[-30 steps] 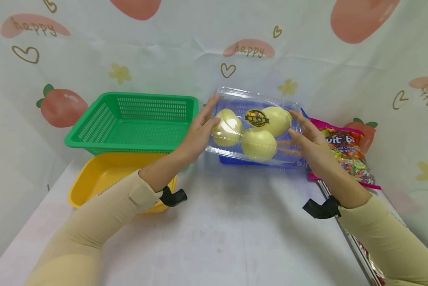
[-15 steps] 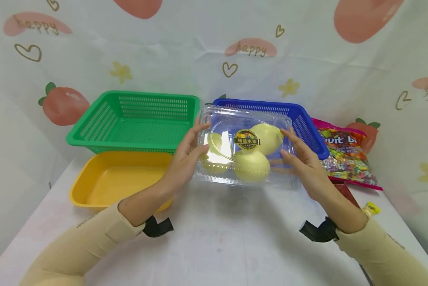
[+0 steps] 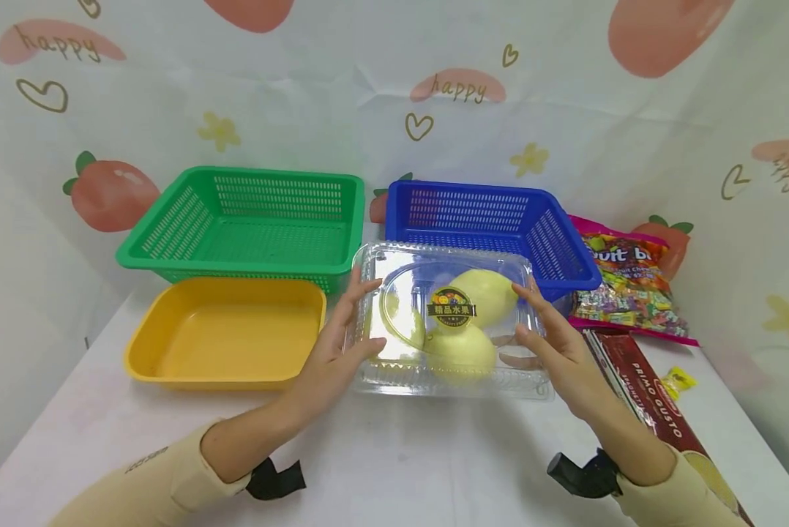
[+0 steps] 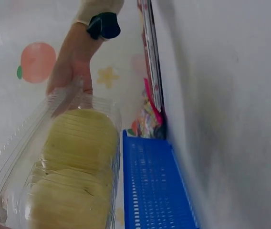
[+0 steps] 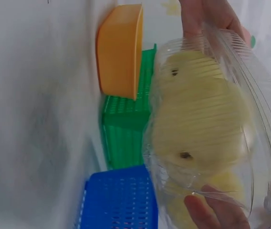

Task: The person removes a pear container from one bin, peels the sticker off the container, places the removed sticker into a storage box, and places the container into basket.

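A clear plastic fruit box (image 3: 394,380) with a dark round label is held up in front of the blue basket in the head view. Inside lie three pale yellow round fruits (image 3: 462,353); dark spots show on them in the right wrist view. My left hand (image 3: 328,355) grips the box's left end, thumb on the near side of the lid. At the opposite end my right hand (image 3: 569,359) holds it, with some fingers seen through the plastic. In both wrist views the box is off the table, its lid down.
Behind the box stands a blue basket (image 3: 575,267). A green basket (image 3: 243,267) and a yellow basin (image 3: 226,369) are at the left. To the right lie a candy bag (image 3: 632,285), a red spaghetti pack (image 3: 658,402) and a small yellow wrapped sweet (image 3: 678,381).
Both hands have brought the box down and towards me, slightly left. The blue basket behind it and the spaghetti pack have come into fuller view.
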Tool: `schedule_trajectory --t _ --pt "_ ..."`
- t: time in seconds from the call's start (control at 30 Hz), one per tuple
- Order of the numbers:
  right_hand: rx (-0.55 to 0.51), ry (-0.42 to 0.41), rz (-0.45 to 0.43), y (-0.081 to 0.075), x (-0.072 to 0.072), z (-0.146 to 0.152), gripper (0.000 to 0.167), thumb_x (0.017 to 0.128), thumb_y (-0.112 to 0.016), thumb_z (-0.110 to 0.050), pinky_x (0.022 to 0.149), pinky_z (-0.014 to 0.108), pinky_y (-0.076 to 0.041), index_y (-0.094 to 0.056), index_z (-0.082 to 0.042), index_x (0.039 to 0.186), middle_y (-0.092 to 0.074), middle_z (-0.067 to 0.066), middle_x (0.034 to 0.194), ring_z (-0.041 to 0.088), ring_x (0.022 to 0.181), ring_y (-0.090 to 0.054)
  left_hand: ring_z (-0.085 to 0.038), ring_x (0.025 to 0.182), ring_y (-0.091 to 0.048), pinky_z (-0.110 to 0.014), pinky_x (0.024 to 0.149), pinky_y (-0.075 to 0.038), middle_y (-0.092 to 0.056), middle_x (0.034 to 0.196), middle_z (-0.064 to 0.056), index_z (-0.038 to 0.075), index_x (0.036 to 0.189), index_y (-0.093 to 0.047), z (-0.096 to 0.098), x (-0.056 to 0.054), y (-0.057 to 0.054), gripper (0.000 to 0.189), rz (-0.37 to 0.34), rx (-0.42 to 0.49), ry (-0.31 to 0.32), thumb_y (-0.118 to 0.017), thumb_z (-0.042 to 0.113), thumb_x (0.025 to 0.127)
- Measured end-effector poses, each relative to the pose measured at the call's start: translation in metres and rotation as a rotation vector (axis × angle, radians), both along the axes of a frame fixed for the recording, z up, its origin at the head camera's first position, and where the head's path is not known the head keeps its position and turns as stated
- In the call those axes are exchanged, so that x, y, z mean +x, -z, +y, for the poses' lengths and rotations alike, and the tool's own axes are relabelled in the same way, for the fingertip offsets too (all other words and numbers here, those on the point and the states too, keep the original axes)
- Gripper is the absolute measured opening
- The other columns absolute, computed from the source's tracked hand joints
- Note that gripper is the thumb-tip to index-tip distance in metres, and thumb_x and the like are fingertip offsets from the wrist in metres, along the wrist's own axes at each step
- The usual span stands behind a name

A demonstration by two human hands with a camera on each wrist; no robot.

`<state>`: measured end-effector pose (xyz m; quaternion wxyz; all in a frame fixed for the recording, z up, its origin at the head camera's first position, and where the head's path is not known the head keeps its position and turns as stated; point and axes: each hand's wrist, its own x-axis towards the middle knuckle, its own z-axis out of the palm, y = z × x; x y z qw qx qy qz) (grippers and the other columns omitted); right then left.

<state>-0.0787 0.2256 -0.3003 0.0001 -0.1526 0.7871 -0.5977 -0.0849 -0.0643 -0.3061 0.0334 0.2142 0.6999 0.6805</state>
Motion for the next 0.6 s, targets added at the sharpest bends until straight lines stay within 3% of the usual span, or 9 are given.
schedule_trajectory --t 0.1,0.2,0.27,0.6 --pt "0.01 -0.019 0.024 0.005 0.006 0.0 0.051 0.099 -0.038 -0.007 0.072 0.025 -0.057 -0.027 -0.018 0.148 0.005 0.009 0.158 0.037 0.128 -0.046 -0.017 0.146 0.009 -0.059 0.115 0.002 0.013 0.156 0.011 0.023 0.147 -0.021 0.0 0.007 0.008 0.065 -0.001 0.026 0.018 -0.045 0.0 0.091" --pt "-0.005 -0.038 0.03 0.009 0.01 0.001 0.052 0.099 -0.037 -0.004 0.072 0.024 -0.056 -0.025 -0.016 0.148 0.008 0.011 0.158 0.014 0.101 -0.067 -0.017 0.145 0.01 -0.055 0.116 0.003 0.015 0.156 0.007 0.022 0.147 -0.019 0.001 0.012 0.014 0.066 -0.004 0.028 0.026 -0.045 -0.001 0.091" --pt "-0.028 -0.052 0.019 0.013 0.011 0.001 0.053 0.099 -0.037 -0.003 0.071 0.024 -0.057 -0.024 -0.016 0.148 0.01 0.013 0.157 0.004 0.092 -0.067 -0.018 0.145 0.01 -0.054 0.116 0.003 0.015 0.157 0.005 0.021 0.147 -0.02 0.001 0.013 0.017 0.066 -0.001 0.022 0.023 -0.045 -0.001 0.09" --pt "-0.017 -0.079 -0.062 0.04 0.019 0.0 0.054 0.099 -0.037 -0.005 0.077 0.034 -0.057 -0.02 -0.015 0.149 0.016 0.012 0.156 0.006 0.098 -0.065 -0.027 0.146 0.005 -0.065 0.111 0.001 0.006 0.158 -0.002 0.018 0.145 -0.027 -0.001 0.021 0.044 0.064 -0.004 -0.015 -0.048 -0.049 -0.001 0.089"
